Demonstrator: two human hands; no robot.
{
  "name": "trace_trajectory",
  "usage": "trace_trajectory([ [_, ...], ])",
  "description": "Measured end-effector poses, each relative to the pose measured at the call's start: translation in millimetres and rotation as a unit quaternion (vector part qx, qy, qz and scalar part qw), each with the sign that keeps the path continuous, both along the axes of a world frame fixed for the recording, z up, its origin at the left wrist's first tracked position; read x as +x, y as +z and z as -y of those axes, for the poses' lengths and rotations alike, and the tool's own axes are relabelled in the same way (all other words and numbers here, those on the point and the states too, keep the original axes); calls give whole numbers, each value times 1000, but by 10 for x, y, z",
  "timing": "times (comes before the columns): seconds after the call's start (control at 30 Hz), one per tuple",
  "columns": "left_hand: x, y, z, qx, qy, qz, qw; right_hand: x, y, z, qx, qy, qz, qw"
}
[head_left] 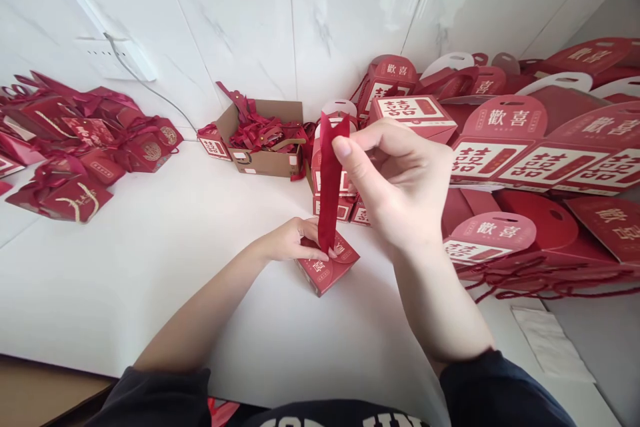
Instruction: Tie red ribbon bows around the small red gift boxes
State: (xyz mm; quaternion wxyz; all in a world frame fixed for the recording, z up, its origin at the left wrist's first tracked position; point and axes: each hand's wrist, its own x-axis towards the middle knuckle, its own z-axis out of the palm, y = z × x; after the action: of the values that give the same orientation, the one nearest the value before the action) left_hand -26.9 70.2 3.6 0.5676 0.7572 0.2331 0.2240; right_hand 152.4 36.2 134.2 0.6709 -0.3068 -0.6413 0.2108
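A dark red ribbon stretches upright above a small red box with pale lettering on its top. My right hand, raised over the table, pinches the ribbon's upper part between thumb and forefinger. Down at the box, my left hand rests on its top, with the fingertips closed at the ribbon's lower end. The box lies on the white table in front of me, tilted a little to the side.
An open cardboard box of red ribbons stands by the wall. Stacked red gift boxes fill the right side, with red cords hanging from some. Red bags with bows are heaped at left. A pale folded paper lies at lower right.
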Motion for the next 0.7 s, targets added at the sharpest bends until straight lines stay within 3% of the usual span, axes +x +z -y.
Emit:
trace_trajectory([
  [0.3,48,-37,26,-18,-59,22,998,93,-99,5,-4,-37,-34,999],
  [0.53,47,-51,33,-13,-79,37,996,48,-247,-244,-38,6,-108,993],
  [0.7,24,-87,28,-36,-81,23,996,-11,-340,-240,-65,27,-89,994],
])
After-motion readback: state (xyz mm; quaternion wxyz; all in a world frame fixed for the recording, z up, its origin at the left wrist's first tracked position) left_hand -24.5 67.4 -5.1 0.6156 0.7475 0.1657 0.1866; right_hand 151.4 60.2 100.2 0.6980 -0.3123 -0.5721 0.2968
